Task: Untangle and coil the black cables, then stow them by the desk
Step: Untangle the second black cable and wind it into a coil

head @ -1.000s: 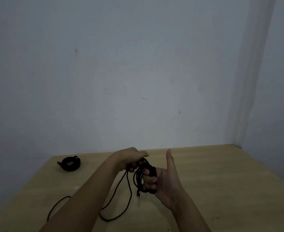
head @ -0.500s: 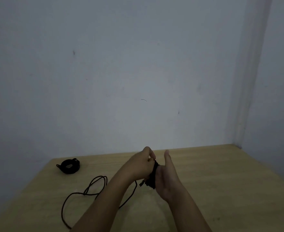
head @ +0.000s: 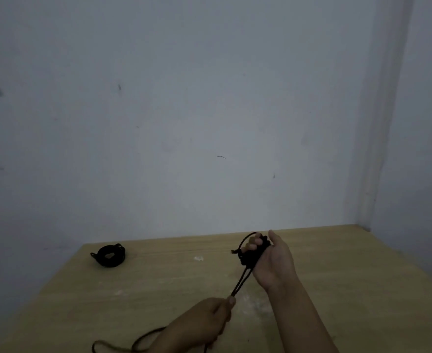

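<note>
My right hand (head: pixel 273 261) holds a bundle of black cable (head: pixel 250 256) wound around its curled fingers, thumb pointing up. Two taut strands run from the bundle down to my left hand (head: pixel 209 319), which pinches them near the desk's front. The loose rest of that cable (head: pixel 133 343) trails on the wooden desk (head: pixel 337 276) behind my left forearm. A second black cable, coiled into a ring (head: pixel 110 255), lies at the desk's far left corner.
The desk stands in a room corner, with a grey wall (head: pixel 209 123) behind it and another on the right. Pale smudges mark the desk's middle.
My left hand has pulled back from the bundle toward the front of the desk, drawing the cable strands taut. The loose loops on the desk have slid toward me.
</note>
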